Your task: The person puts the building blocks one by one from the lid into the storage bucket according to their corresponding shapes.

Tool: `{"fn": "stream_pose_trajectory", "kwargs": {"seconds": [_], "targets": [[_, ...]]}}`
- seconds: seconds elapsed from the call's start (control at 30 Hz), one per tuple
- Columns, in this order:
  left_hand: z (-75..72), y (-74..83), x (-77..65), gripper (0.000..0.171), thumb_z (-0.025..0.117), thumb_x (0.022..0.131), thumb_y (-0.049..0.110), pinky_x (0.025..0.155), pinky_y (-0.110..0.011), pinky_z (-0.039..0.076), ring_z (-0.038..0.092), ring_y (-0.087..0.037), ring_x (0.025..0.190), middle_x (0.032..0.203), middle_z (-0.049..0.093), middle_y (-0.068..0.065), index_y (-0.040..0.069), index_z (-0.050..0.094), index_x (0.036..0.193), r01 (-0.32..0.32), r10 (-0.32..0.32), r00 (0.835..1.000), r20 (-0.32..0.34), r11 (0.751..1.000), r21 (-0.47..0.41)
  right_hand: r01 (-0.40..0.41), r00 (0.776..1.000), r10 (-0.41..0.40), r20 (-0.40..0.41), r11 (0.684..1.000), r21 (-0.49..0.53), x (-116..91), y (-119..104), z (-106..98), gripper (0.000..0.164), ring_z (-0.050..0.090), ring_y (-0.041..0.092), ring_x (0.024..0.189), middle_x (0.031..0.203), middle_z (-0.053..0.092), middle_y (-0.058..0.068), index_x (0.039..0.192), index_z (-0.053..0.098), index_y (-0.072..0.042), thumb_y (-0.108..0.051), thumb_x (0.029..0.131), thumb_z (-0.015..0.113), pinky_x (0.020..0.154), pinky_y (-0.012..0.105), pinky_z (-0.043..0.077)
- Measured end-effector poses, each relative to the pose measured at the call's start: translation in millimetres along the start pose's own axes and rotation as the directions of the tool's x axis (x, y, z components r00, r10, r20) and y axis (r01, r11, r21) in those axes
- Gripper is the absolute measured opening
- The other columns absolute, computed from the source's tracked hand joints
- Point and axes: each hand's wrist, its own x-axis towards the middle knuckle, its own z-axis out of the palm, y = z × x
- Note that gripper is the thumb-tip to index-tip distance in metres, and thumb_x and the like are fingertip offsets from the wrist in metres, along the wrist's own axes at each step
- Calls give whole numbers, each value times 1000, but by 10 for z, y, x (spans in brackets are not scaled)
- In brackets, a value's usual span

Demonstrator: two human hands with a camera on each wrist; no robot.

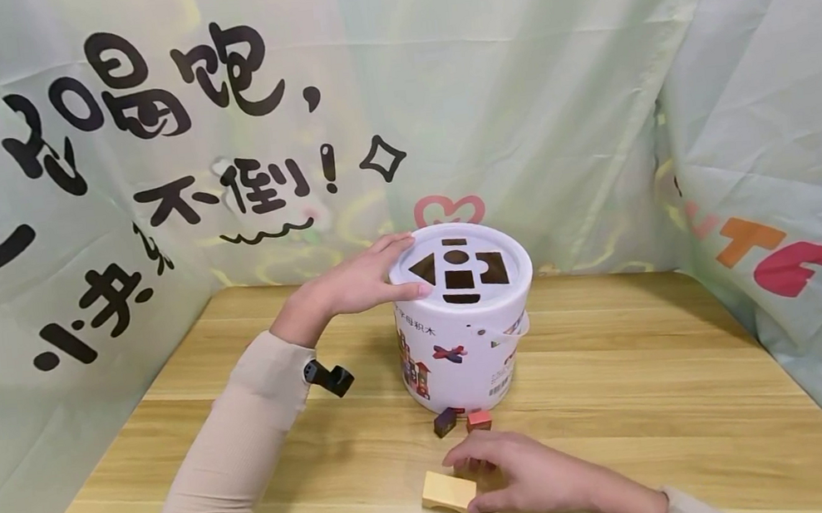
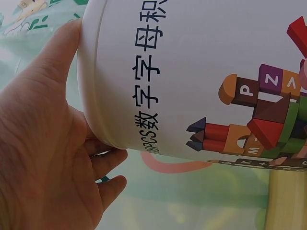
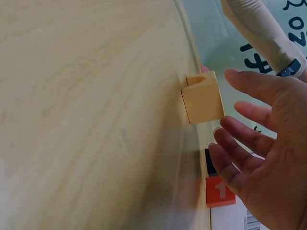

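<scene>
A white bucket (image 1: 460, 368) printed with block pictures stands upright on the table, its lid (image 1: 410, 250) cut with shaped holes. My left hand (image 1: 354, 283) grips the lid's rim from the left, thumb on top and the other fingers along the far side. Close to the front, my right hand (image 1: 527, 470) is spread beside a yellow arch-shaped block (image 1: 446, 491). In the right wrist view, the thumb and fingers (image 3: 254, 136) stand around one end of this block, with a gap showing at the thumb. A red block (image 1: 478, 421) and a dark block (image 1: 445, 422) lie between that hand and the bucket.
The wooden table (image 1: 678, 362) reaches back to hanging cloth (image 1: 553, 108) with printed characters, which encloses it on the left, back and right. A thin white handle (image 1: 520, 330) hangs on the bucket's right side. A black wrist mount (image 1: 329, 378) sticks out from the left sleeve.
</scene>
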Motion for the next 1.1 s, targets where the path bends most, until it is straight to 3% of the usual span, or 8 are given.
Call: {"fn": "stream_pose_trajectory", "kwargs": {"seconds": [0.27,0.5,0.73,1.1], "targets": [[5,1,-13,96,56,86,69,112,-51,28,25,-27,143,162,15,-3,17,20,158,-1,1,1000,3,1000,2,40,999,-39,10,992,-124,115,-73,53,43,56,0,96,108,60,-16,124,63,-18,-35,86,76,83,19,48],[9,-6,-6,96,56,86,69,113,-50,26,23,-26,144,162,14,-1,17,20,158,-1,1,1000,6,1000,3,-26,998,37,57,983,-181,184,-147,44,43,53,-2,94,104,59,-19,123,63,-20,-35,85,77,82,21,48],[3,3,-5,95,56,86,68,113,-50,26,23,-26,144,162,14,-2,17,20,158,-2,2,1000,8,1000,2,16,999,-3,47,960,-279,219,-164,52,41,52,-1,89,103,59,-13,121,64,-19,-28,84,78,79,19,47],[-10,15,-11,95,57,86,67,113,-51,26,23,-27,144,162,14,-4,15,20,158,-4,4,1000,10,1000,-1,-22,999,30,23,955,-295,190,-133,-37,35,51,-1,78,93,57,-16,117,65,-18,-24,85,76,70,17,46]]}}
